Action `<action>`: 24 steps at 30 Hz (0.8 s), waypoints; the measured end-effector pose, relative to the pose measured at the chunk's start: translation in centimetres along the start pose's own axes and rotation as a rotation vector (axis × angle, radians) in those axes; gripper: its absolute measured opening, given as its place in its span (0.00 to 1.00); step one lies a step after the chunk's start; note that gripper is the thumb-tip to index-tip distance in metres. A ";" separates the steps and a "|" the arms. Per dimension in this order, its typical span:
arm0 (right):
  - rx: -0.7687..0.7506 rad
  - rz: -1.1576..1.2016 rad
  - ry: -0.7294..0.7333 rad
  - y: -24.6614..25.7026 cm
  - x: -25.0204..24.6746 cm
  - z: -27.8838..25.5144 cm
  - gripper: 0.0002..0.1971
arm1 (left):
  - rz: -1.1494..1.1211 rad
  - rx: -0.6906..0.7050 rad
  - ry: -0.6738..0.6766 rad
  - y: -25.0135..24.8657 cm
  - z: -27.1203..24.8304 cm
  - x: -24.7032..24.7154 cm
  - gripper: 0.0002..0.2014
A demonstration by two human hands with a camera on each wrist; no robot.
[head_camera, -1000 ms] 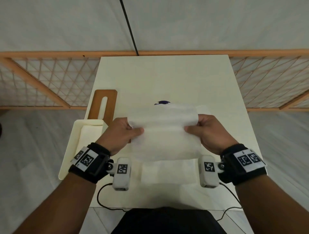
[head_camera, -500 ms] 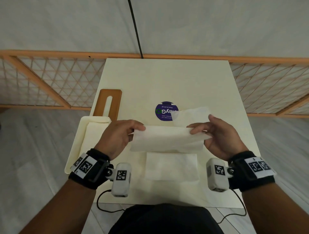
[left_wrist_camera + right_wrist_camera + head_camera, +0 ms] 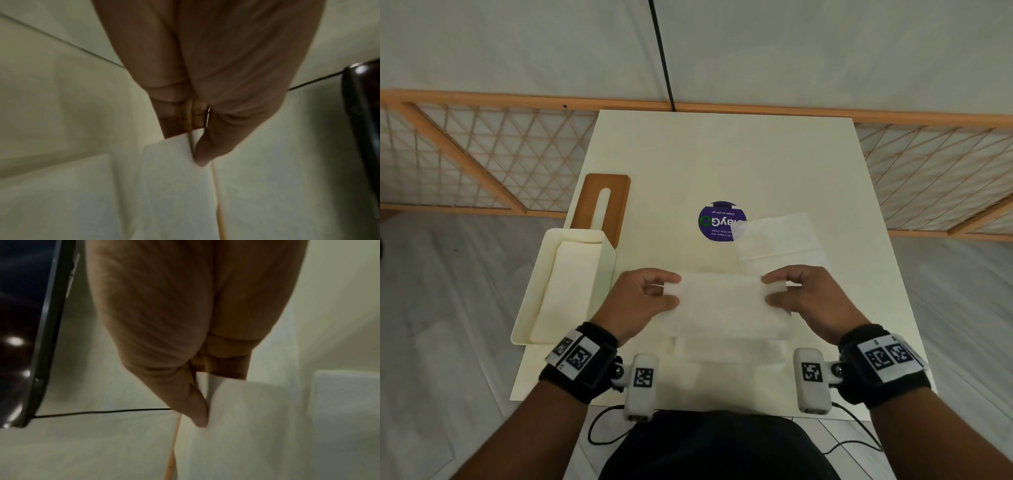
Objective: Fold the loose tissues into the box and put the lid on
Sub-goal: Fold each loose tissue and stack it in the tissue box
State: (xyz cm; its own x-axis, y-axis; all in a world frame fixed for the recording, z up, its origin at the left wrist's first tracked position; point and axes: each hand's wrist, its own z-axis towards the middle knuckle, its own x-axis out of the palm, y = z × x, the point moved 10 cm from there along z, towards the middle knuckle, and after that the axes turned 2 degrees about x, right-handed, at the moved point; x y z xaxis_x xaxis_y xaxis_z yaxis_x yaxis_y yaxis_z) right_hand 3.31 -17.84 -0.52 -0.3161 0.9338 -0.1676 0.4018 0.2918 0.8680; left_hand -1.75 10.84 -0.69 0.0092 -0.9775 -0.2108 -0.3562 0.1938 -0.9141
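Observation:
I hold a folded white tissue (image 3: 722,305) (image 3: 174,186) (image 3: 236,418) just above the table's near middle. My left hand (image 3: 650,294) (image 3: 195,142) pinches its left end between thumb and fingers. My right hand (image 3: 787,291) (image 3: 201,402) pinches its right end the same way. A second folded tissue (image 3: 726,353) lies flat on the table under the held one. Another loose tissue (image 3: 777,240) lies further back on the right. The cream tissue box (image 3: 599,270) stands open at the table's left edge with white tissue inside. Its brown slotted lid (image 3: 616,202) lies behind the box.
A round purple sticker (image 3: 714,222) sits mid-table, partly covered by the far tissue. The cream table (image 3: 722,154) ends at a wooden lattice rail (image 3: 482,161) behind. A black cable (image 3: 661,51) runs up the back wall. Thin cables (image 3: 602,431) hang off the near edge.
The tissue I held up spread out has been folded in half and brought down low, close over the flat tissue. Both hands came down and toward me with it.

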 end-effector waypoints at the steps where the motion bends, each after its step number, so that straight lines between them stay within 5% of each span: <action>1: 0.018 -0.039 0.019 -0.8 0.3 0.0 0.14 | 0.047 -0.032 0.011 1.0 -0.1 0.5 0.17; 8: 0.058 -0.551 -0.081 -6.1 1.0 1.3 0.13 | 0.458 -0.092 0.000 7.1 0.1 3.4 0.12; 21: -0.071 -0.677 -0.108 -8.8 2.0 1.2 0.21 | 0.533 -0.066 -0.072 9.1 0.6 4.0 0.13; 24: 0.021 -0.650 -0.195 -9.4 0.2 1.0 0.25 | 0.500 -0.141 -0.102 9.7 0.4 3.5 0.13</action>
State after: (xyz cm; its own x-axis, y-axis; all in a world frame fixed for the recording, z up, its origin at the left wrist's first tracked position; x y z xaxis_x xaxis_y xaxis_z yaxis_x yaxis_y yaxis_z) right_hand 0.32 -20.20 -9.22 -0.3391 0.5872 -0.7350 0.1998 0.8084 0.5537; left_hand -4.84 9.31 -10.44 -0.1060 -0.7540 -0.6482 -0.4623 0.6145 -0.6392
